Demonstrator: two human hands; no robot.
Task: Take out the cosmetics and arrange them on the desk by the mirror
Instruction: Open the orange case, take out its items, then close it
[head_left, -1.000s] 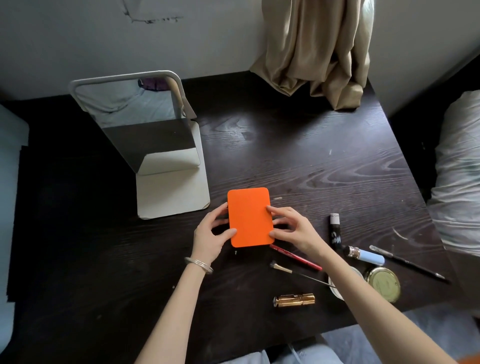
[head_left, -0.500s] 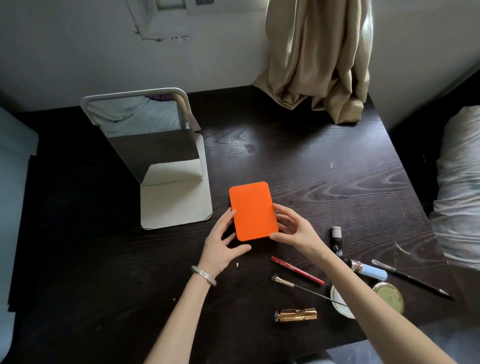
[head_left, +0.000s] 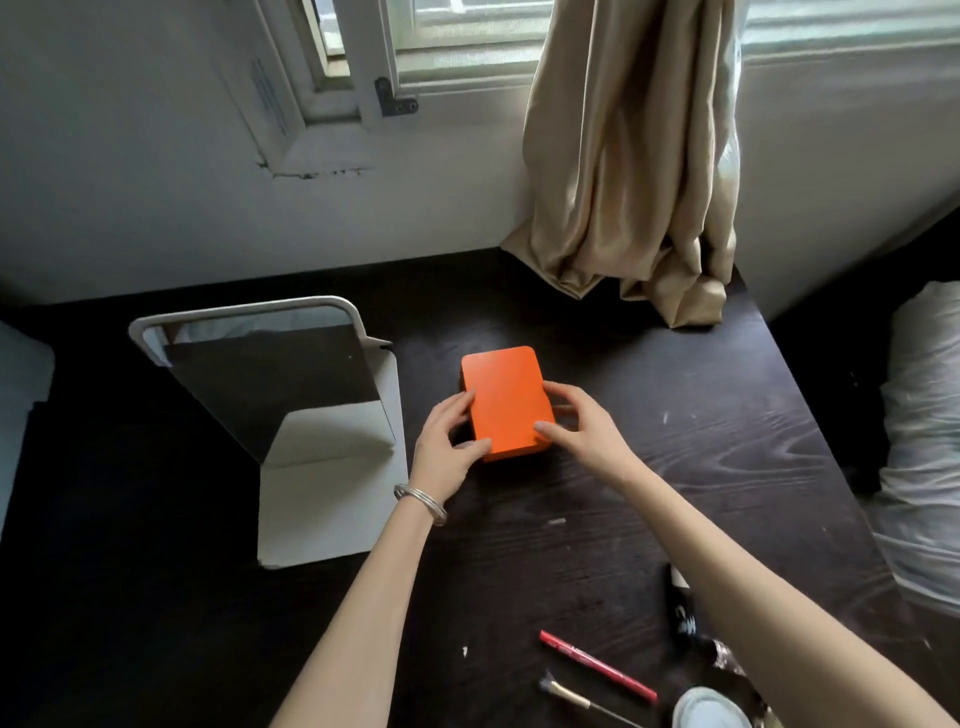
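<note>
Squarely between both hands, left hand (head_left: 447, 452) and right hand (head_left: 584, 428) (fingers gripping its sides), the orange case (head_left: 506, 401)

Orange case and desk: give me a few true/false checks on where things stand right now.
1. Both hands hold the orange case. True: the left hand and the right hand grip its sides.
2. The case lies left of the mirror. False: it is right of the mirror.
3. The case is open. False: its lid looks closed.
4. A red pencil lies on the desk near the front edge. True.
5. The curtain covers the mirror. False: it hangs at the back right, apart from it.
</note>
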